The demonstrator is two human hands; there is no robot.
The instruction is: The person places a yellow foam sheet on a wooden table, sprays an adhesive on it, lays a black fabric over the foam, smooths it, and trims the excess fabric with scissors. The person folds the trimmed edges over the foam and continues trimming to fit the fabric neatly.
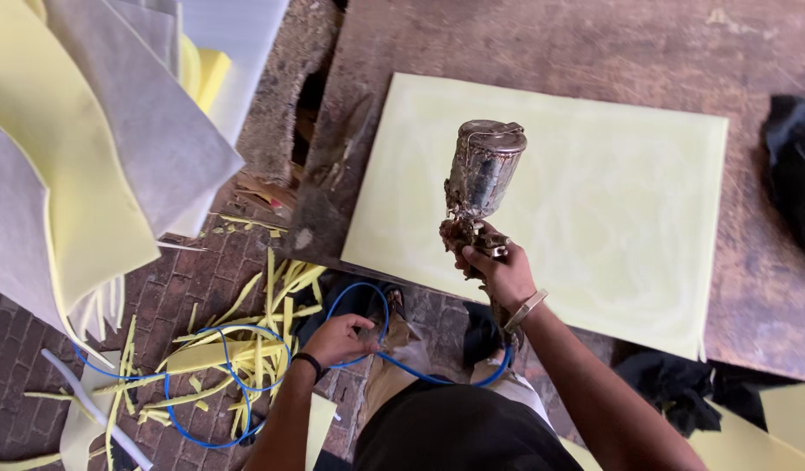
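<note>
Seen from above, the right hand (498, 275) grips a grimy spray gun (478, 179) over a pale yellow foam sheet (594, 201) on the worn surface (542, 39), while the left hand (337, 338) pinches its blue air hose (245, 349) nearer, left.

left wrist: black band (310, 360) | right wrist: silver bracelet (526, 309) | arms bare | dark top, tan trousers

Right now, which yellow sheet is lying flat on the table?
The big pale yellow sheet under the spray gun in the right hand. The other yellow sheets hang curled at the left, over the floor.
</note>
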